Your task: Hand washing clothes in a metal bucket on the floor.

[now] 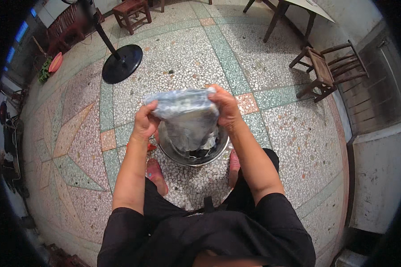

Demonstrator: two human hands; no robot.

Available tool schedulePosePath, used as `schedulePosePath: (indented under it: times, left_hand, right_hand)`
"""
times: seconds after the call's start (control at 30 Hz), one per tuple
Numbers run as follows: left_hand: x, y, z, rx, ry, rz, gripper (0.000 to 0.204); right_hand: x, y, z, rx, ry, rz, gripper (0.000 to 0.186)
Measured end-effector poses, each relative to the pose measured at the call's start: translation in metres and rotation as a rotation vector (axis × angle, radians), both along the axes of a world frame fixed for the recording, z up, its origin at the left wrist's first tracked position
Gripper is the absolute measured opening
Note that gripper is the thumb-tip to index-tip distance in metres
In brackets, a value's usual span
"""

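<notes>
A clear plastic bag (pixel 182 127) is stretched between my two hands, its upper edge bunched and slightly blurred. My left hand (pixel 145 121) is closed on the bag's left side, with the thumb on top. On the opposite side, my right hand (pixel 225 106) grips the upper right edge. The lower part of the bag hangs over a round metal bucket (pixel 192 164) on the floor between my feet. Dark and pale bits show inside the bucket, too covered to name. Something small and red lies beside the bucket, below my left hand.
My feet in pink sandals (pixel 157 174) flank the bucket. Ahead to the left stands a black round fan base (pixel 122 64) with its pole. A wooden chair (pixel 321 66) is at the right, near a table (pixel 305 5). A red-brown stool (pixel 132 12) stands at the far side.
</notes>
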State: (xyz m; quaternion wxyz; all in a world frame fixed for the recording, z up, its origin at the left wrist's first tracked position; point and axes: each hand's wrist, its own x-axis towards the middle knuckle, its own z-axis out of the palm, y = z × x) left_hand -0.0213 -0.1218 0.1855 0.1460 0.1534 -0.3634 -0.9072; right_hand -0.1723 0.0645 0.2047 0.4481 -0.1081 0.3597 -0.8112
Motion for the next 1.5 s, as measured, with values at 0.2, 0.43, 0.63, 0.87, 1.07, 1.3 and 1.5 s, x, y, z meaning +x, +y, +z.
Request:
schedulePosePath:
  times: [0.2,0.43,0.63,0.87,1.07,1.3,1.5]
  left_hand:
    - [0.003,-0.023,-0.01,-0.063,0.082,0.239,0.028]
    - [0.004,-0.005,0.014,-0.204,0.01,0.097,0.042]
    - [0.006,0.022,0.024,-0.226,-0.031,-0.175,0.064]
    - [0.008,0.027,0.026,-0.324,-0.103,-0.337,0.057]
    - [0.001,0.025,0.011,-0.414,-0.157,-0.134,0.024]
    - [-0.007,0.029,0.002,-0.277,-0.061,0.078,0.018]
    - [-0.008,0.026,0.0,-0.212,-0.005,0.083,0.021]
  right_hand:
    - [-0.033,0.018,0.006,0.24,0.372,-0.013,0.018]
    - [-0.023,0.021,-0.011,0.63,1.221,0.568,0.045]
    - [-0.004,0.0,-0.029,0.42,0.982,0.463,0.07]
    - [0.013,0.0,-0.006,0.028,0.221,0.442,0.054]
    - [0.015,-0.003,-0.009,0.235,0.317,0.246,0.03]
    - [0.009,-0.006,-0.026,0.246,0.337,0.056,0.024]
    - [0.005,-0.002,-0.031,0.233,0.388,0.154,0.02]
